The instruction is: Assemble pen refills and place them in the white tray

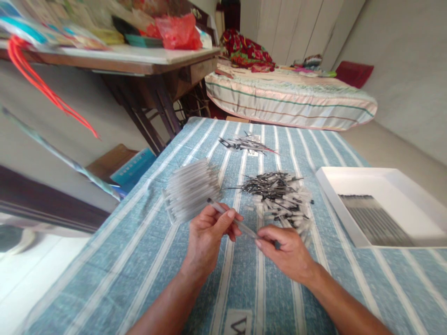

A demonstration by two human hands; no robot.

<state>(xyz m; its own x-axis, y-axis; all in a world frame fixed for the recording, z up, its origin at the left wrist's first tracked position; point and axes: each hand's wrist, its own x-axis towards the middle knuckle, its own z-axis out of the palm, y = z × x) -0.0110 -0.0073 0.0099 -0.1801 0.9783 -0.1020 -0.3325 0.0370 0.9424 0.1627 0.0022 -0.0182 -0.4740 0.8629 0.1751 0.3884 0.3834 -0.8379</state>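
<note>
My left hand is closed around a clear pen barrel that slants down to the right. At the barrel's lower end my right hand pinches something small that I cannot make out. Both hands hover over a blue and white striped cloth. Just behind the left hand lies a fanned stack of clear barrels. A heap of black and white pen parts lies behind the right hand.
A white tray holding a row of dark refills stands at the right. A smaller pile of parts lies farther back. Beyond are a wooden table at the left and a striped bed.
</note>
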